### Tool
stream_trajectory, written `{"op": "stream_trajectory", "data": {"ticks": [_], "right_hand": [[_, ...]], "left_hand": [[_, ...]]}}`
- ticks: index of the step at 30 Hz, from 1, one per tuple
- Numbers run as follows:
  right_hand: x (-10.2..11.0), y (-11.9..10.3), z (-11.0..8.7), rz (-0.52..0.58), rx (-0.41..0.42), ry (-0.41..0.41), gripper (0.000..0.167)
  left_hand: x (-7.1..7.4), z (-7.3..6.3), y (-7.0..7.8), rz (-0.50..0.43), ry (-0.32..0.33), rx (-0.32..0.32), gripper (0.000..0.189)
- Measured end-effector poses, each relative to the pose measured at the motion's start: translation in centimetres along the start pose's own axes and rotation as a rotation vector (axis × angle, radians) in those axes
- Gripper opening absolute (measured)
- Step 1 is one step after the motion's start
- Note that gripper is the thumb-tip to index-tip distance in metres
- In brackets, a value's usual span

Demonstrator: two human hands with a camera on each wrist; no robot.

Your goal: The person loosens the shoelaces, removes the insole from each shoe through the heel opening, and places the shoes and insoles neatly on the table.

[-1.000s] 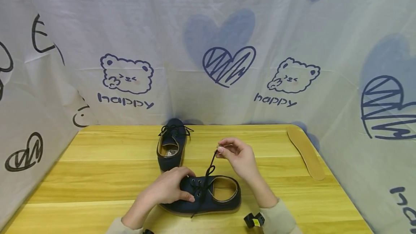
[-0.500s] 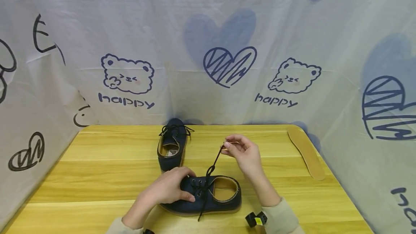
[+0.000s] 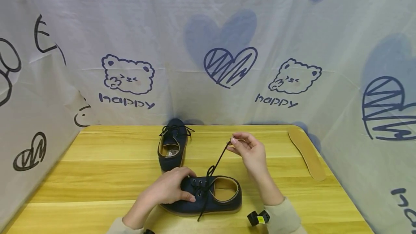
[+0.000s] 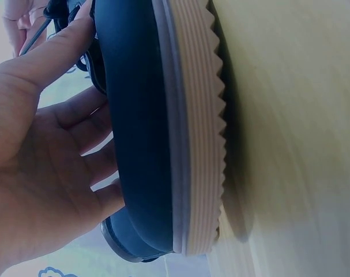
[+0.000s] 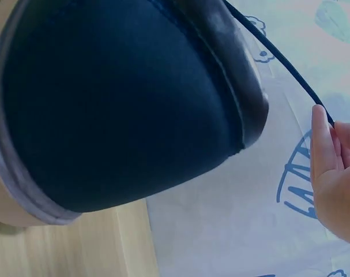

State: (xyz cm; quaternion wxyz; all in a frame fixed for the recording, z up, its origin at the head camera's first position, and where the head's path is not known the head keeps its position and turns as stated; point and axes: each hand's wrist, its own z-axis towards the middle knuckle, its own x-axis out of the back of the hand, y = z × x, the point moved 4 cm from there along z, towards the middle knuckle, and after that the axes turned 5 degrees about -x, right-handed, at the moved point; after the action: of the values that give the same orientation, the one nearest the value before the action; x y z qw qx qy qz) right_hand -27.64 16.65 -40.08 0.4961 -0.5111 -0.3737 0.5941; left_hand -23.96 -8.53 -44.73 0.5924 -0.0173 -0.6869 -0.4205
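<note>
A dark blue lace-up shoe lies across the front of the table, toe to the left. My left hand grips its toe end, thumb on the near side and fingers over the far side. In the left wrist view the hand wraps the upper of the shoe above its ridged sole. My right hand pinches the end of a black shoelace, pulled taut up and right from the knot. One loop stands at the knot, and the other lace end hangs over the near side. The right wrist view shows the shoe's heel.
A matching shoe with a tied bow stands behind, toe toward the back curtain. A tan insole lies at the right edge of the wooden table. A printed curtain hangs behind and at both sides.
My right hand has moved up and to the right, drawing the pinched lace out longer. The loop at the knot has become narrower. My left hand stays on the shoe.
</note>
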Motion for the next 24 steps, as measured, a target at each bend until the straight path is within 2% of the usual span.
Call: {"op": "stream_trajectory", "data": {"ticks": [15, 19, 24], "right_hand": [[1.3, -0.6, 0.3, 0.021, 0.007, 0.057, 0.017], [1.7, -0.8, 0.5, 0.026, 0.009, 0.091, 0.024], [2.8, -1.3, 0.9, 0.076, 0.019, 0.155, 0.020]], "left_hand": [[-0.1, 0.0, 0.0, -0.004, 0.006, -0.002, 0.060], [0.0, 0.0, 0.0, -0.004, 0.006, -0.004, 0.060], [0.0, 0.0, 0.0, -0.001, 0.001, 0.001, 0.060]]}}
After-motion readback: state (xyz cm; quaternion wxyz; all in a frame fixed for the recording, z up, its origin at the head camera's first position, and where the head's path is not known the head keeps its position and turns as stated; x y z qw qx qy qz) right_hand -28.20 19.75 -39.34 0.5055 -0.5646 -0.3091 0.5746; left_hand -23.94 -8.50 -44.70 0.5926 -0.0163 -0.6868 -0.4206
